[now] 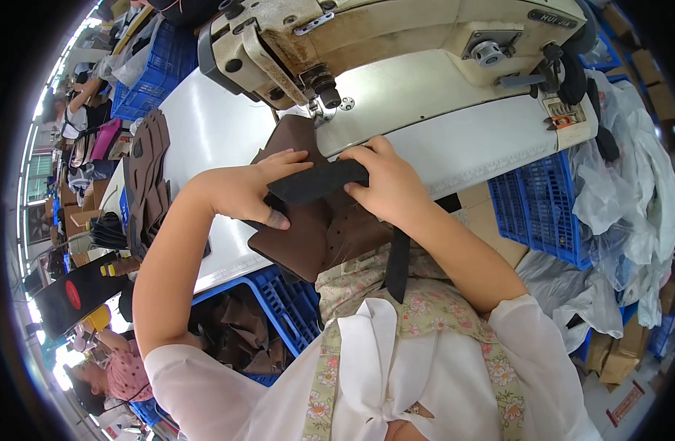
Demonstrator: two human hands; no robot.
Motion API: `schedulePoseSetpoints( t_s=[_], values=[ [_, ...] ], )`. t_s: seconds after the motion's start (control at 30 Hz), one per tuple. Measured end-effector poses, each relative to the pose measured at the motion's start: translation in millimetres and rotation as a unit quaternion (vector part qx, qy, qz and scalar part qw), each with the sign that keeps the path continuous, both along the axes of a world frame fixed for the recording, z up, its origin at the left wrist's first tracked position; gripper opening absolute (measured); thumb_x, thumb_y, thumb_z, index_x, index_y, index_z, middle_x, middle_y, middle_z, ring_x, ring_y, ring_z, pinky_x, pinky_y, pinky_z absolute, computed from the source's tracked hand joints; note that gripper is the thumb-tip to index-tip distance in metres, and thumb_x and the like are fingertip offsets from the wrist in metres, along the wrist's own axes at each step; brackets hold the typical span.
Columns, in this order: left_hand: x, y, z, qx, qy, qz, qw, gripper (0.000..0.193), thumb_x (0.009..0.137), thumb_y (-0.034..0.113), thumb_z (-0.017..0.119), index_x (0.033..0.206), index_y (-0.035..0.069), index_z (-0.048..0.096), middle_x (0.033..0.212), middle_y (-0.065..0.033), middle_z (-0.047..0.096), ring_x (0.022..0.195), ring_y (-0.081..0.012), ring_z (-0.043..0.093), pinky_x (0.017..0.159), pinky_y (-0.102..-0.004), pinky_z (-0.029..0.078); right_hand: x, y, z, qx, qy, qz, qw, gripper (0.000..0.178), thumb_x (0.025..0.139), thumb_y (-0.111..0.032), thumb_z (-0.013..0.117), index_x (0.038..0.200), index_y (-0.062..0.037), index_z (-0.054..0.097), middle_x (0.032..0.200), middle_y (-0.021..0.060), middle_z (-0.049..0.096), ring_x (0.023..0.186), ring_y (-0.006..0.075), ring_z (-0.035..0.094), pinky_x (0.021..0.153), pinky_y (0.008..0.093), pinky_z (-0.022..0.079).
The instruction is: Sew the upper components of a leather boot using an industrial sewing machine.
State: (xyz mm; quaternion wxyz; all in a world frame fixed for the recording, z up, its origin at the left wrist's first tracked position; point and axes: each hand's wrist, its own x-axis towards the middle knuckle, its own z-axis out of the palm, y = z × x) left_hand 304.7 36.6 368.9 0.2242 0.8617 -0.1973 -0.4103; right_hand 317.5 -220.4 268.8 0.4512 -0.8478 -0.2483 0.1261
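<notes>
the brown piece (300, 239) is located at the near edge of the desk (198, 110), in front of the sewing machine (396, 37), its far end close to the presser foot (319, 110). the black strip (315, 184) is laid across it. by the right hand (389, 176), the strip is pinched between thumb and fingers; the left hand (253, 184) is spread over the brown piece, thumb apart from fingers, and whether a firm grip is applied cannot be told.

for good positioning, the strip should be kept flat and untwisted, light tension being applied from the right while the brown piece is steadied from the left. fingertips should be kept clear of the presser foot.

a black tail (397, 268) hangs below the right forearm; it should be kept from snagging. brown panels (146, 176) are stacked at the left. a blue crate (532, 209) and plastic bags (616, 184) are placed at the right. elbow room at the lower left is limited by another crate (286, 305).
</notes>
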Motion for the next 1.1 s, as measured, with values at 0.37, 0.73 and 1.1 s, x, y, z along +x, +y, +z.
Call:
schedulePoseSetpoints(
  t_s=[0.37,0.73,1.1],
  values=[
    [-22.5,-66.0,-25.2,0.236,-0.245,0.065,0.938,0.05,0.079,0.032,0.071,0.119,0.005,0.059,0.124,-0.0165,0.054,0.122,-0.0382,0.049,0.104,-0.0448,0.044,-5.9,1.4,-7.6,0.009,-0.028,-0.016,0.999,0.043,0.072,-0.012,0.077,0.113,-0.0142,0.064,0.112,0.0124,0.053,0.098,0.0342,0.064,0.082,0.0443,0.054],
    [-23.7,-34.1,-56.1,0.156,-0.336,0.05,0.927,0.05,0.086,0.026,0.058,0.13,0.002,0.058,0.142,-0.0186,0.051,0.137,-0.0379,0.041,0.109,-0.0489,0.039,26.0,-16.9,29.9,-0.078,-0.06,-0.013,0.995,0.053,0.075,-0.044,0.079,0.11,-0.0071,0.064,0.109,0.0135,0.058,0.091,0.0339,0.065,0.08,0.0428,0.053],
    [-27.0,-42.1,-66.5,0.251,-0.398,-0.028,0.882,0.052,0.089,0.016,0.049,0.135,-0.009,0.049,0.144,-0.0251,0.047,0.138,-0.037,0.041,0.112,-0.0481,0.036,93.2,-28.0,26.3,-0.354,-0.152,0.028,0.922,0.058,0.082,-0.032,0.07,0.131,-0.006,0.052,0.12,0.0154,0.059,0.11,0.0351,0.06,0.088,0.044,0.051]
  ],
)
